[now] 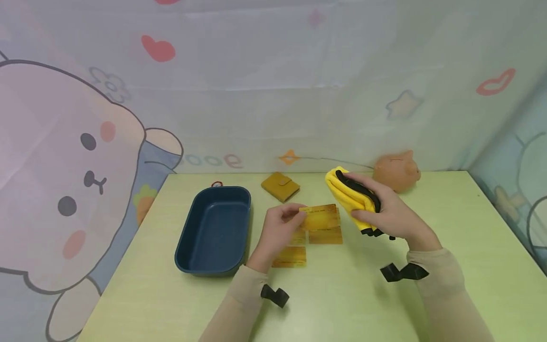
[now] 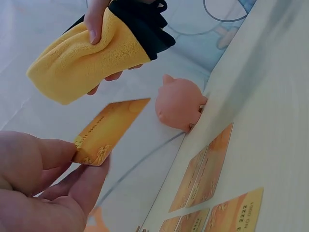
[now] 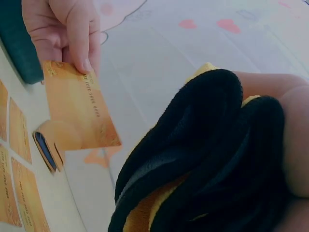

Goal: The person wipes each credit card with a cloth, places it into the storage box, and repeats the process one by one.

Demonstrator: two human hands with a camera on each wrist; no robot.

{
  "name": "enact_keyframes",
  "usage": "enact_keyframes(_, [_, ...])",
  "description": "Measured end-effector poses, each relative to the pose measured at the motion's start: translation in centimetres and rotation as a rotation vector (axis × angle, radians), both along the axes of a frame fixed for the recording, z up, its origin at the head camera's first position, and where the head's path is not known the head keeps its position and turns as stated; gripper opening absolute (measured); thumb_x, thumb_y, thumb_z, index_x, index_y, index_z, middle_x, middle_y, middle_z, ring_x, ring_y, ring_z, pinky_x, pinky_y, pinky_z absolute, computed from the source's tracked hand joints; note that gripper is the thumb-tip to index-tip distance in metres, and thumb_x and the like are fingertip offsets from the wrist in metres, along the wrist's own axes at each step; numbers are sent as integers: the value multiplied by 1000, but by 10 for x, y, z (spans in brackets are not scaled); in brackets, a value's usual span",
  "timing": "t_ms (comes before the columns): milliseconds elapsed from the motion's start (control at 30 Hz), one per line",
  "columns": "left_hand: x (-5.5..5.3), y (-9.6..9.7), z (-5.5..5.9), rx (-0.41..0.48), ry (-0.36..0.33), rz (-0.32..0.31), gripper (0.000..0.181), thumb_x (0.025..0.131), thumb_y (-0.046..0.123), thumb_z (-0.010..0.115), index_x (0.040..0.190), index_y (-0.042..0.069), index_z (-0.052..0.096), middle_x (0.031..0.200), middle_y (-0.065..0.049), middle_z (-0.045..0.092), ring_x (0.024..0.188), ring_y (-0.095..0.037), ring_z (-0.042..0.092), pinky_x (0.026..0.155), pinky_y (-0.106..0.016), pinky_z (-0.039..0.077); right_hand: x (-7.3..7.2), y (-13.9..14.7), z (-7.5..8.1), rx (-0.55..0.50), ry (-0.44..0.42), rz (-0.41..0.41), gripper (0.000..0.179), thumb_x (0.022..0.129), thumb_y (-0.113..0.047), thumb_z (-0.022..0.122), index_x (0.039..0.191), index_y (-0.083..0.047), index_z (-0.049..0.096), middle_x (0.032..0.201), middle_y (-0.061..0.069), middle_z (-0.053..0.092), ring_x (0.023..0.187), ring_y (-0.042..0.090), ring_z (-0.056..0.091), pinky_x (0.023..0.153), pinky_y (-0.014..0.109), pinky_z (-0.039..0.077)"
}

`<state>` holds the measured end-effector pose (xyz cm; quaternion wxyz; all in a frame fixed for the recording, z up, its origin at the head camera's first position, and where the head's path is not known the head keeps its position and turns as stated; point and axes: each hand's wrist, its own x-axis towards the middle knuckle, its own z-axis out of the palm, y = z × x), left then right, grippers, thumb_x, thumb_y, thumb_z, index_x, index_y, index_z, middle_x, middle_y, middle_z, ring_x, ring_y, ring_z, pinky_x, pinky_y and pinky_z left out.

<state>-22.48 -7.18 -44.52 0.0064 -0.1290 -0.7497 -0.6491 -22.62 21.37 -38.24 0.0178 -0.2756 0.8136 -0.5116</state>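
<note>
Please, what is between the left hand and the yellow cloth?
The card that the left hand pinches, then a bare gap before the cloth; the head view shows this.

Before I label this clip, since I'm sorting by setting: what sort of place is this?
Probably an indoor filming corner: a pale table before a creased cartoon-print backdrop, with a blue tray and a pig figure on the table.

Left grip (image 1: pixel 277 231) pinching, right grip (image 1: pixel 394 213) curled, forearms (image 1: pixel 239 304) extended

Card (image 2: pixel 111 130) in both wrist close-ups
</note>
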Motion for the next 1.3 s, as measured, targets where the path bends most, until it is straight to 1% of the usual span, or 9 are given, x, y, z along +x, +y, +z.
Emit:
enact_keyframes(100, [0,-1,1,92,-55,-30,22,105,11,66,123,0,72,83,-8,68,75,-14,68,81,-45,66,-1,-2,-2,1,-13,2,79,96,-1,71,162,-33,41,137,12,54,97,32,59,64,39,63])
enact_keyframes(233, [0,-2,1,186,-123,-70,24,107,9,62,128,0,67,62,-1,45,53,-14,56,84,-55,63,-2,-5,-3,-1,-18,14,78,96,-3,72,162,-32,41,137,13,55,97,32,59,64,39,63])
enact_keyframes(300, [0,-3,1,193,-129,-68,25,107,8,62,130,1,66,61,1,41,49,-15,52,84,-52,64,-3,-7,-4,3,-8,25,78,97,-3,71,162,-32,40,136,13,56,95,32,59,64,39,62])
enact_keyframes(600, [-1,-4,-2,215,-117,-83,40,103,0,62,142,10,61,72,-10,58,62,-20,55,86,-45,65,-1,-9,-11,26,-33,25,80,96,-4,72,161,-37,40,138,12,56,95,33,59,60,39,61])
enact_keyframes(833, [-2,-5,2,205,-122,-141,49,100,-9,58,147,5,57,68,1,29,55,-12,31,91,-46,63,-4,-15,-12,53,2,30,80,96,-2,70,162,-36,40,152,9,48,107,32,57,72,34,60])
enact_keyframes(967, [-2,-5,3,219,-133,-184,53,100,-9,56,150,4,54,68,2,26,53,-11,25,94,-51,61,-5,-20,-13,92,49,26,80,96,-3,70,162,-34,39,157,7,46,114,27,55,86,32,56])
enact_keyframes(1167, [-1,-5,5,260,-169,-211,56,100,-7,57,154,5,50,71,2,29,56,-10,33,100,-61,55,-7,-28,-19,158,163,5,80,93,0,71,162,-28,42,154,7,49,122,24,55,99,48,51])
enact_keyframes(1233, [0,-4,5,269,-178,-215,57,100,-7,57,156,5,48,76,-3,47,64,-11,52,101,-62,54,-7,-31,-20,164,195,8,80,90,2,71,160,-25,44,150,8,51,122,24,54,99,50,50])
enact_keyframes(1300, [1,-4,5,271,-179,-221,59,100,-6,58,157,4,46,95,-10,66,84,-17,70,101,-61,54,-7,-34,-21,177,212,9,80,89,4,71,159,-24,46,147,9,53,120,25,55,96,50,51])
